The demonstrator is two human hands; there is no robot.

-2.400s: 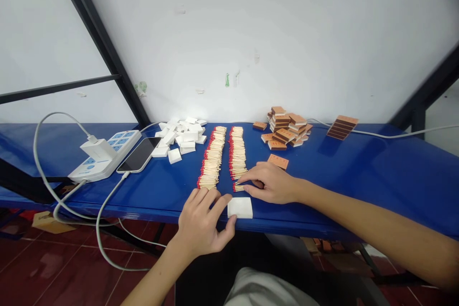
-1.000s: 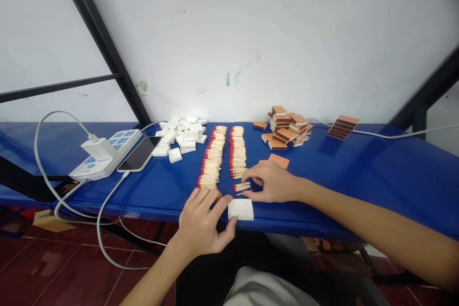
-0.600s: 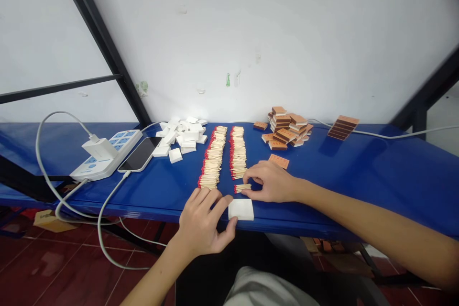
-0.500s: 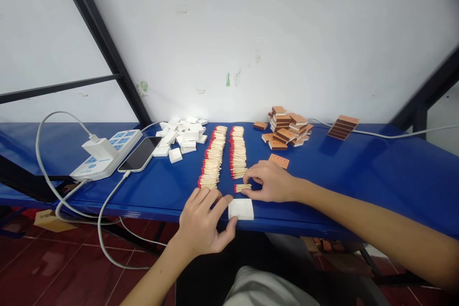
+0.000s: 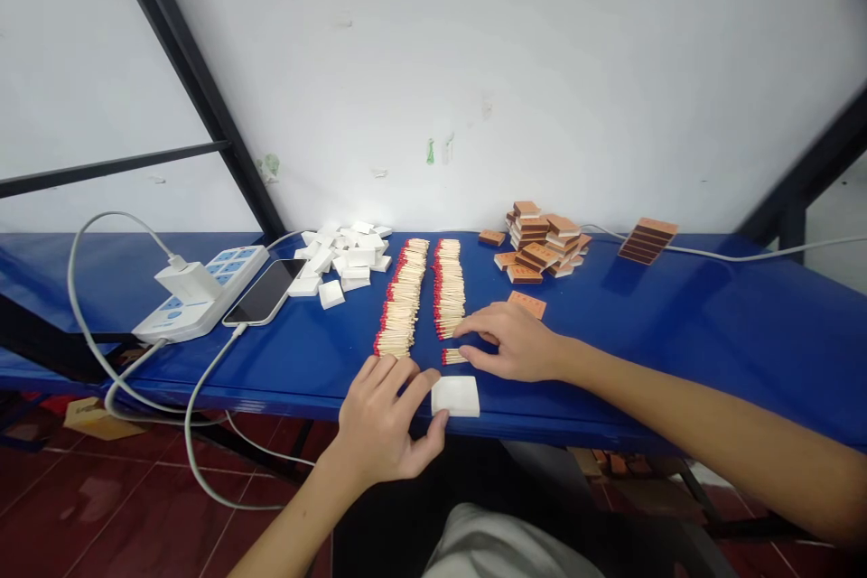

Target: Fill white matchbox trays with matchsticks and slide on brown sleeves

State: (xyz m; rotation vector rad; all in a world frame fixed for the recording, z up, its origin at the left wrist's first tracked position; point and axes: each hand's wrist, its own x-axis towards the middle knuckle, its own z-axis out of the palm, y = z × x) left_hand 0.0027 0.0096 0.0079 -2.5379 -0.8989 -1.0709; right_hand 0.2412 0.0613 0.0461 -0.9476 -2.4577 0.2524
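Observation:
In front of me lies a small white matchbox tray point(image 5: 455, 396) at the blue shelf's front edge. My left hand point(image 5: 389, 420) is closed on its left side, index finger at the far corner and thumb at the near one. A few red-tipped matches point(image 5: 452, 356) lie just beyond the tray in a small separate group. Over their right end reaches my right hand point(image 5: 511, 343), thumb and index finger apart. Its index fingertip is at the near end of the right row of matches point(image 5: 448, 289). A second, longer row of matches point(image 5: 402, 298) runs parallel on the left.
White trays point(image 5: 352, 253) are heaped at back left, beside a phone point(image 5: 265, 292) and a power strip point(image 5: 223, 284) with cables. Brown matchboxes point(image 5: 542, 244) are piled at back right. An orange card point(image 5: 526, 304) lies behind my right hand; a striped sheet point(image 5: 648, 240) is farther right.
My right thumb and index finger have spread apart and shifted slightly away from me, off the small group of matches. My left hand and the tray have stayed put.

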